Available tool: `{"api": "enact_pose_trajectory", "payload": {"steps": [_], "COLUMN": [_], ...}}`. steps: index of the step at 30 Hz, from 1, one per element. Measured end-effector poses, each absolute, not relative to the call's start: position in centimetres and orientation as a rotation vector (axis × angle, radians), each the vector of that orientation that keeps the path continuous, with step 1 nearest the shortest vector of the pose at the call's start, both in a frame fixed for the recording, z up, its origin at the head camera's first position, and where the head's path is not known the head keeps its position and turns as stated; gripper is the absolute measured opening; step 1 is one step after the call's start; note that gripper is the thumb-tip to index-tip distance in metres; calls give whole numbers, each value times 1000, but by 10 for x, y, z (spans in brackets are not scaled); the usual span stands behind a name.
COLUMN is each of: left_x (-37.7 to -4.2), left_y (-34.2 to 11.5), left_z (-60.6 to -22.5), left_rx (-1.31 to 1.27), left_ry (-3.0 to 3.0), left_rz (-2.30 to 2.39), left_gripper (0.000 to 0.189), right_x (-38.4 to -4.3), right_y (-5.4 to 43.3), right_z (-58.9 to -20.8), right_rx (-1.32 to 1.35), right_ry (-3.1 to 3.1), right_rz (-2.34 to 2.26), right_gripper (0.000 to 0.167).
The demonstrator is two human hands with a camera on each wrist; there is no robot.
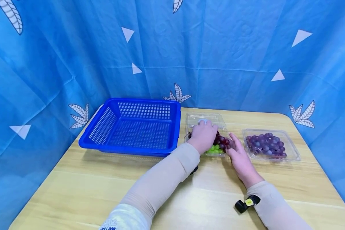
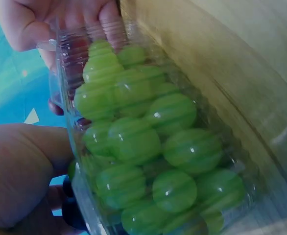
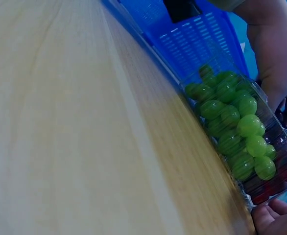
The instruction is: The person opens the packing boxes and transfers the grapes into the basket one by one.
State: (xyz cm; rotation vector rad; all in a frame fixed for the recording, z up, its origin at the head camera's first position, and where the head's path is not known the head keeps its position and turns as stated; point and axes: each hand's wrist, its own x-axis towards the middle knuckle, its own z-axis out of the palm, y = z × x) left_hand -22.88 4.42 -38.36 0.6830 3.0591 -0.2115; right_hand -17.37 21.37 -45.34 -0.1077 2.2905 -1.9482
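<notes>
An open clear plastic box (image 1: 215, 152) of green grapes (image 1: 215, 148) and red grapes (image 1: 222, 140) stands on the wooden table (image 1: 172, 191), its lid (image 1: 204, 117) folded back. My left hand (image 1: 202, 135) lies inside it with fingers curled over the grapes. The left wrist view shows the green grapes (image 2: 148, 142) through the box wall and my palm (image 2: 21, 171) above them. My right hand (image 1: 238, 153) is at the box's right end, and its fingers (image 2: 102, 19) pinch the rim. In the right wrist view the box (image 3: 241, 132) lies along the table.
An empty blue plastic basket (image 1: 135, 126) sits just left of the box. A second clear box (image 1: 271, 145) of purple grapes stands to the right. A blue curtain (image 1: 172, 48) closes off the back and sides of the table.
</notes>
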Motion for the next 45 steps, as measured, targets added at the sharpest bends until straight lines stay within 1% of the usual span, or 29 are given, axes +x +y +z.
{"api": "enact_pose_trajectory", "payload": {"steps": [2, 6, 12, 17, 21, 25, 30, 39, 45], "left_x": [-230, -230, -232, -234, -233, -231, -226, -216, -217], "left_y": [43, 42, 40, 38, 39, 40, 41, 38, 36], "left_z": [-383, -383, -383, -381, -377, -373, -367, -359, -362], "left_rx": [712, 756, 807, 837, 860, 891, 879, 753, 772], "left_ry": [3072, 3091, 3146, 3204, 3217, 3231, 3229, 3053, 2996], "left_rz": [-222, -200, -163, -144, -154, -225, -291, -328, -374], "left_gripper": [34, 30, 32, 28, 29, 34, 38, 66, 73], "right_x": [-173, -172, -171, -170, -169, -169, -168, -169, -168], "right_y": [213, 211, 208, 208, 208, 209, 207, 205, 204], "right_z": [-453, -453, -452, -451, -450, -450, -453, -453, -451], "right_rx": [-97, -79, -86, -87, -67, -35, -24, -102, -102], "right_ry": [2298, 2311, 2329, 2336, 2321, 2342, 2301, 2271, 2268], "right_rz": [-1947, -1945, -1925, -1927, -1939, -1940, -2016, -2053, -2042], "right_gripper": [78, 78, 76, 75, 66, 59, 59, 60, 60]}}
